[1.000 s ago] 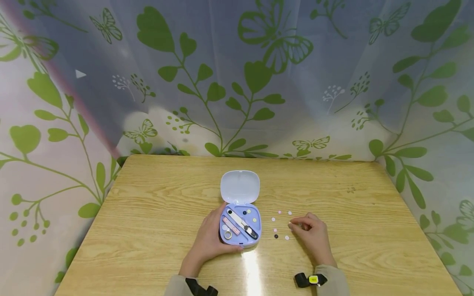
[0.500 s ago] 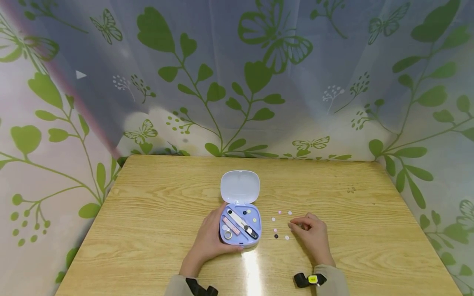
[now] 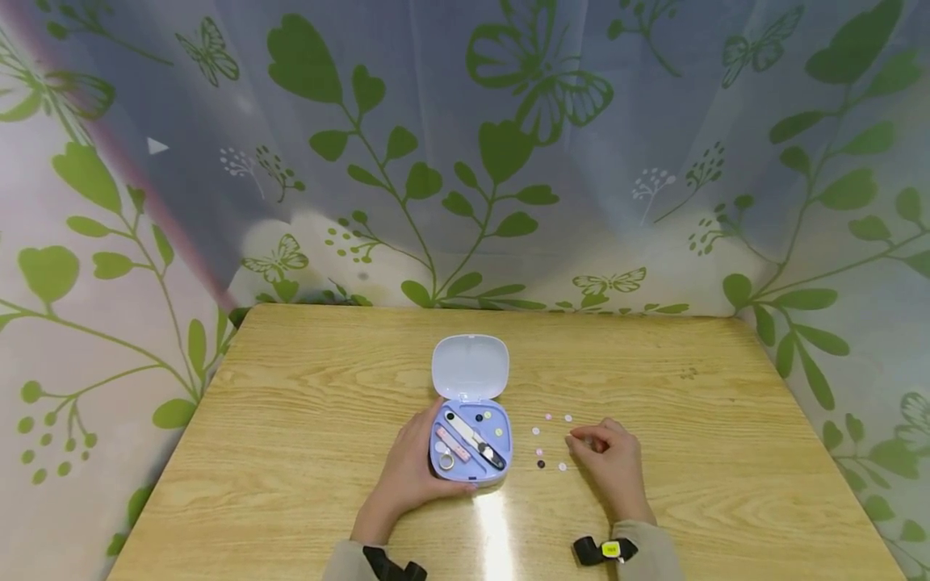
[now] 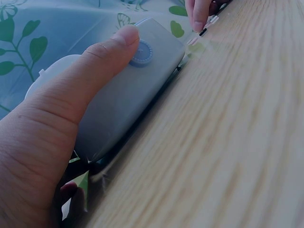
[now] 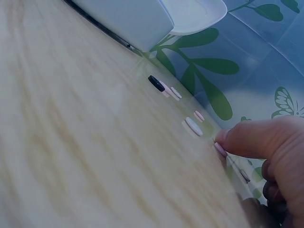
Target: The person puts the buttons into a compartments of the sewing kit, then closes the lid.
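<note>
My left hand (image 3: 410, 464) grips a small lilac box (image 3: 508, 452) from its left side. Its thumb lies on the box's front, beside a round blue catch (image 4: 142, 52). The lid (image 3: 471, 367) is folded back. Inside are a white-and-black slim tool (image 3: 475, 440), a pink strip (image 3: 454, 444), a gold ring (image 3: 446, 460) and several buttons (image 3: 488, 415). To the right, my right hand (image 3: 613, 460) rests low at the table, thumb and forefinger pinching a small pinkish button (image 5: 220, 149). Its other fingers are curled under, partly hidden.
Between box and right hand, several loose buttons lie on the wooden table (image 3: 305, 387), among them a black one (image 3: 541, 464), a pink one (image 3: 548, 417) and a white one (image 3: 563, 466). A leaf-patterned curtain (image 3: 407, 161) hangs behind the table.
</note>
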A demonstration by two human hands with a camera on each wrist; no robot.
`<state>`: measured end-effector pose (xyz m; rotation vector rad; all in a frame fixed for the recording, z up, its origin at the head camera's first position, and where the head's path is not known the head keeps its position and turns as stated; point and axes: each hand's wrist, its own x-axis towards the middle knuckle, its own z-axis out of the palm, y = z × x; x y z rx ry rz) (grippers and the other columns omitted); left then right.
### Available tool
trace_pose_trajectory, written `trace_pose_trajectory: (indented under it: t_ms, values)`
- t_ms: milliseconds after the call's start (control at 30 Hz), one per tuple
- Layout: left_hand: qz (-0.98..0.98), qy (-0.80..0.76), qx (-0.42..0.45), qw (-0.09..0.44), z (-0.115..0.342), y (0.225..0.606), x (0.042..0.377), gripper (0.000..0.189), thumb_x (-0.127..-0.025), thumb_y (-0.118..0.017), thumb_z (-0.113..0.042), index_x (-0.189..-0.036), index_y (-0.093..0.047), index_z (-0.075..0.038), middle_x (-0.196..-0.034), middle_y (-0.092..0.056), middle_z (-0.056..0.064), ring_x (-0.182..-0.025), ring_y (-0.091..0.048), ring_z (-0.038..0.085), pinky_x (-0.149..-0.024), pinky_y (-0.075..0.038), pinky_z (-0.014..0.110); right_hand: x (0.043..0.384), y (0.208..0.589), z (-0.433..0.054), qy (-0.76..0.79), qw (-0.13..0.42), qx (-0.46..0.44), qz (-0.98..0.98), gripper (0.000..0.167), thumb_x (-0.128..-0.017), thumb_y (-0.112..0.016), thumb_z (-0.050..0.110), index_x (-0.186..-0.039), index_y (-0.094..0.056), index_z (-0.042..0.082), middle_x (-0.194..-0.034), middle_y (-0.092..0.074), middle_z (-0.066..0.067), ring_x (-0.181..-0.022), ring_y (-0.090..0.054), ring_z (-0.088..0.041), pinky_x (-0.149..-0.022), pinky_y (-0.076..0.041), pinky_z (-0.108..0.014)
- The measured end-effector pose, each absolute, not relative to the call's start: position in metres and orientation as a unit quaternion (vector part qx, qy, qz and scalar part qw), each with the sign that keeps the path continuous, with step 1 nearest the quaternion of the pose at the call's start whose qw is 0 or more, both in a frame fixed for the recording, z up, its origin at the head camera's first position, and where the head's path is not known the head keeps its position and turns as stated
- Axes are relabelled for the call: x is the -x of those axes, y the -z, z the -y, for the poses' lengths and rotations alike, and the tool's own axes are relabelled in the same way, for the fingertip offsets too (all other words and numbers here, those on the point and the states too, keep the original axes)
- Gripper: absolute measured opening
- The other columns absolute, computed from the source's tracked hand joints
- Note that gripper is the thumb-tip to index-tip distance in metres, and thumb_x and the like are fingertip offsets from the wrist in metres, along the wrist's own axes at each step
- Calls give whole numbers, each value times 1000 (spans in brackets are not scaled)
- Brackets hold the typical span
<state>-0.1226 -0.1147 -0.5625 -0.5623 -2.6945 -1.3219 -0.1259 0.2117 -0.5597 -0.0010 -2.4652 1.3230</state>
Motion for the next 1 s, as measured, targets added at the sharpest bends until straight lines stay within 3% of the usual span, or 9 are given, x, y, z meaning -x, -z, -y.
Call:
trace_pose_trajectory:
  t_ms: [233, 800, 1000]
  values:
    - [882, 431, 183, 45, 115, 563, 123, 136, -51, -90, -65, -160, -19, -23, -150, -44, 3, -137, -40, 25, -115, -26, 51, 128, 562, -212, -461, 182, -7, 869, 15, -71, -86, 0, -75, -78, 12, -61, -43, -2, -57, -37, -8, -51, -31, -21]
    - [882, 428, 189, 53, 116, 565, 124, 136, -50, -88, -69, -159, -19, -23, -148, -46, 2, -135, -42, 24, -114, -29, 52, 126, 561, -212, -476, 191, -28, 858, 9, -72, -84, -1, -75, -77, 4, -60, -40, -4, -58, -35, -8, -51, -29, -23]
    - [882, 432, 184, 45, 115, 563, 123, 136, -50, -89, -67, -159, -20, -23, -148, -46, 1, -135, -41, 23, -115, -26, 52, 126, 560, -211, -488, 179, -17, 854, 15, -72, -84, -1, -74, -77, 12, -60, -41, -1, -58, -37, -10, -52, -32, -23]
